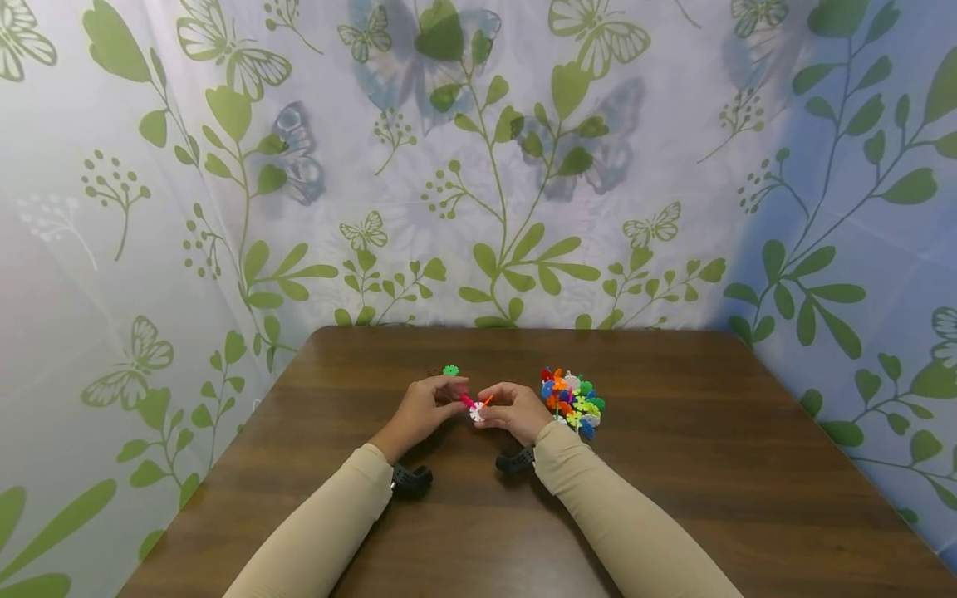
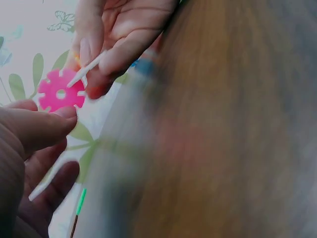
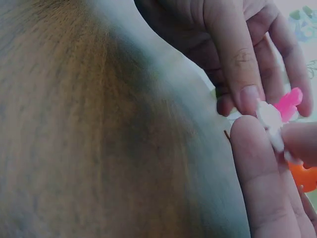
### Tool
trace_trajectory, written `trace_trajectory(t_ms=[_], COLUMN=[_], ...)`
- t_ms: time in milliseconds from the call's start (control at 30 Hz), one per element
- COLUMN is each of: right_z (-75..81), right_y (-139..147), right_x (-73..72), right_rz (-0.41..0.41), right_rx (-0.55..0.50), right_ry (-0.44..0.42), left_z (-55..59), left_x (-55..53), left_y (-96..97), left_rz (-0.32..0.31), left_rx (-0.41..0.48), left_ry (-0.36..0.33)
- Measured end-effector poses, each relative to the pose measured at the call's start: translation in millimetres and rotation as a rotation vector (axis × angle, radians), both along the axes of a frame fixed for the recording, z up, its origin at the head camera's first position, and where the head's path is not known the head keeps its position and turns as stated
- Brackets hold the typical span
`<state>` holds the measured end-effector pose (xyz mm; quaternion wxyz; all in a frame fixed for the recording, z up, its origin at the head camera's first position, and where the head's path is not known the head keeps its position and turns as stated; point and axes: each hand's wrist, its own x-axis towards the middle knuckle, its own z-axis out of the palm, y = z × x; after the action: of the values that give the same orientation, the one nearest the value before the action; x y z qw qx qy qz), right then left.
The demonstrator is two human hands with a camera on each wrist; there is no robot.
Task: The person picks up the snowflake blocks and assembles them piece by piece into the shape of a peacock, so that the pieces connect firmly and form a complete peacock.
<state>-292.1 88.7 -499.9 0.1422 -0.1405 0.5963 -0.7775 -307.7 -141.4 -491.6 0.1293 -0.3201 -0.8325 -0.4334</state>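
Observation:
Both hands meet above the middle of the table. My left hand [image 1: 422, 409] pinches a pink notched plastic disc [image 2: 52, 93], round with a hole at its centre, between thumb and fingers. In my right hand [image 1: 521, 407], thumb and fingertips grip a white notched disc [image 1: 477, 412], seen nearly edge-on in the left wrist view. The pink disc meets the white one at an angle; how deep their slots fit is hard to tell. An orange disc [image 3: 303, 176] stands by the white one, partly covered by the right fingers, and appears joined to it.
A heap of multicoloured notched discs [image 1: 574, 405] lies just right of the right hand. Beyond the left hand lie a green disc [image 1: 450, 370] and a brown disc [image 1: 434, 372]. The wooden table [image 1: 673, 498] ends at a patterned cloth backdrop [image 1: 493, 166].

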Motion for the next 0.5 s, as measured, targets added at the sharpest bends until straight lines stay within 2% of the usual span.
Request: trace_trajectory(t_ms=[100,167,267,367,500], right_z=[-1.8,-2.3,-1.1,1.0,2.7], right_y=[-1,-1,-2,-2,-2], right_x=[-0.3,0.1,1.4,2.7,3.7], right_rz=[0.011,0.018,0.023,0.019,0.007], right_rx=[-0.022,-0.03,-0.031,-0.033,-0.042], right_ry=[-0.006,-0.006,-0.006,-0.023,-0.047], left_z=[-0.6,-1.3,-2.8,-4.6,-7.7], left_x=[-3.6,-5.4,-7.6,-10.0,-12.6], left_y=[-6.8,-12.7,-20.5,-24.7,-25.3], left_rz=[0.085,0.177,0.293,0.337,0.34], left_rx=[-0.075,-0.198,-0.41,-0.553,-0.65], left_ry=[-0.021,-0.03,-0.085,-0.156,-0.21])
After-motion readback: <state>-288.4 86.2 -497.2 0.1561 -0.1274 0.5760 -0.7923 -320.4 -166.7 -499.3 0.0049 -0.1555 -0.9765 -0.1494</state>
